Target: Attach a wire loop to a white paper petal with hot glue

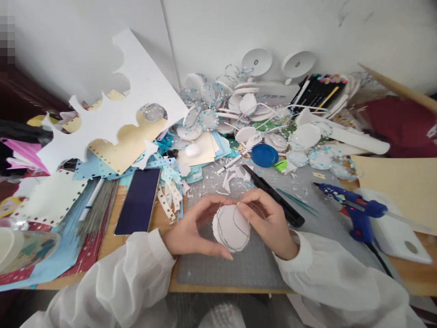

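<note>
A white foam disc [235, 223] with a rough-cut edge is held above the grey cutting mat [235, 275]. My left hand [198, 223] curves around its left side, thumb along the lower edge and fingers at the top. A thin wire [220, 237] loops over the disc's face. The fingers of my right hand [268, 218] are pinched on that wire near the disc's upper right. Just beyond my right hand lies a black utility knife [273, 196], with dark green tweezers [297, 201] beside it.
A blue glue gun [362, 214] rests at the right, its cord running towards me. At the left are a phone [138, 200], a bundle of wires [99, 205] and a clear cup [27, 248]. Decorated discs [208, 119], a blue lid [264, 156] and foam scraps crowd the back.
</note>
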The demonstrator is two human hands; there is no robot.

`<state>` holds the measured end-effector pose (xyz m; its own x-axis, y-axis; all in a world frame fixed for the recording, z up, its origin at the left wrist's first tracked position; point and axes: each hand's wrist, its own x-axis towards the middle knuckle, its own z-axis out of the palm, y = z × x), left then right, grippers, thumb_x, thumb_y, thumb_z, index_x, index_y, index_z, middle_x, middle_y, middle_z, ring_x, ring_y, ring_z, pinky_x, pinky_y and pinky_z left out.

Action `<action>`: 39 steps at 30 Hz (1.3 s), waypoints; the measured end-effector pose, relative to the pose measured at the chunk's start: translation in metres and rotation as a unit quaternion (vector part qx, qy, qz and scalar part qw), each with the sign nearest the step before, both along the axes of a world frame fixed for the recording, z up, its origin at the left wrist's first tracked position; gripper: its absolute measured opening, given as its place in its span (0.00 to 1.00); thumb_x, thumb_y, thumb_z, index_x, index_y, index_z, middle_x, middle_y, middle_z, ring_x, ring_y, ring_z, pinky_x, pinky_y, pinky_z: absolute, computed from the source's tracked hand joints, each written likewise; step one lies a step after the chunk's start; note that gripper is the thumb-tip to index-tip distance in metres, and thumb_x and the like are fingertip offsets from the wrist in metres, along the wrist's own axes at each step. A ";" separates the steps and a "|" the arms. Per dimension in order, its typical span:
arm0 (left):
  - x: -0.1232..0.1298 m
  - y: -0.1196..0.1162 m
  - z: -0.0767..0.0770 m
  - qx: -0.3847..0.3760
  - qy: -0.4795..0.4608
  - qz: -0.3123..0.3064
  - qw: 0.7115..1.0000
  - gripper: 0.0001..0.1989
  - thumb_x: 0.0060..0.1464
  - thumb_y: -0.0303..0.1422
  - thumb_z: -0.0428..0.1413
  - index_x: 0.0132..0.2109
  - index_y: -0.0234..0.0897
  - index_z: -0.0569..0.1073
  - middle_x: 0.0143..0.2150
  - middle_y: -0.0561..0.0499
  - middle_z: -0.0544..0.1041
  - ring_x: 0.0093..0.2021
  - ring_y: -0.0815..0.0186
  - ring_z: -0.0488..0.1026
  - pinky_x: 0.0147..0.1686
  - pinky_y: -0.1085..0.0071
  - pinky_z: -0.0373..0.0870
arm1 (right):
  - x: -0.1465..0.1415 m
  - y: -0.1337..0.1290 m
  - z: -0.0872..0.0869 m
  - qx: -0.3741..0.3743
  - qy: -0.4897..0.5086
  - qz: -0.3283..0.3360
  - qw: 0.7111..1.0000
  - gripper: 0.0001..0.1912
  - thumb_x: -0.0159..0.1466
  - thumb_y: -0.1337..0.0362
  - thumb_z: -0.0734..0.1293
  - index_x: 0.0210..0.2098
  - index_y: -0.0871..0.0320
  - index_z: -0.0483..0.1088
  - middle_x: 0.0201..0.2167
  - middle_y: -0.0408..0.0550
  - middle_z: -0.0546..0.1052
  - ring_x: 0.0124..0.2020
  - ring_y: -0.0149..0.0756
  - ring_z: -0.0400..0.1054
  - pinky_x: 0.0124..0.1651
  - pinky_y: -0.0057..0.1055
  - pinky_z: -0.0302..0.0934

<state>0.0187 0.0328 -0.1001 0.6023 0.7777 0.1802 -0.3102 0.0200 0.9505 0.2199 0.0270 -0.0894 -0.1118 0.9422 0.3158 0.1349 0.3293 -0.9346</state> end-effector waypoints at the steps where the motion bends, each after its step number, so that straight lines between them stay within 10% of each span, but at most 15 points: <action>1: 0.000 0.000 0.001 -0.010 -0.004 0.001 1.000 0.41 0.33 0.26 0.73 0.57 0.45 0.68 0.57 0.45 0.71 0.59 0.54 0.67 0.60 0.58 0.61 | 0.000 0.000 0.000 -0.003 0.004 0.005 1.000 0.05 0.66 0.62 0.67 0.33 0.55 0.69 0.28 0.43 0.73 0.31 0.32 0.69 0.35 0.29 0.66; 25: 0.000 0.003 0.011 -0.209 -0.092 -0.017 0.974 0.23 0.54 0.46 0.60 0.54 0.41 0.74 0.46 0.47 0.73 0.41 0.66 0.71 0.39 0.75 0.67 | 0.004 -0.003 0.002 0.063 -0.015 0.103 0.993 0.06 0.63 0.71 0.68 0.37 0.54 0.71 0.31 0.43 0.71 0.34 0.33 0.65 0.38 0.31 0.62; 35: 0.004 0.004 0.022 -0.269 -0.129 -0.093 0.950 0.24 0.56 0.47 0.55 0.55 0.39 0.72 0.44 0.43 0.79 0.41 0.51 0.79 0.40 0.60 0.71 | 0.003 0.000 0.001 -0.134 0.124 0.080 0.980 0.08 0.63 0.57 0.70 0.37 0.54 0.71 0.27 0.41 0.72 0.28 0.29 0.67 0.32 0.27 0.65; 39: 0.001 0.006 0.016 -0.235 -0.068 -0.035 0.969 0.22 0.57 0.45 0.56 0.54 0.38 0.73 0.47 0.43 0.77 0.44 0.56 0.76 0.42 0.65 0.69 | 0.003 0.002 0.004 -0.164 0.112 0.084 0.976 0.12 0.60 0.54 0.72 0.34 0.56 0.71 0.26 0.42 0.73 0.25 0.29 0.67 0.28 0.27 0.65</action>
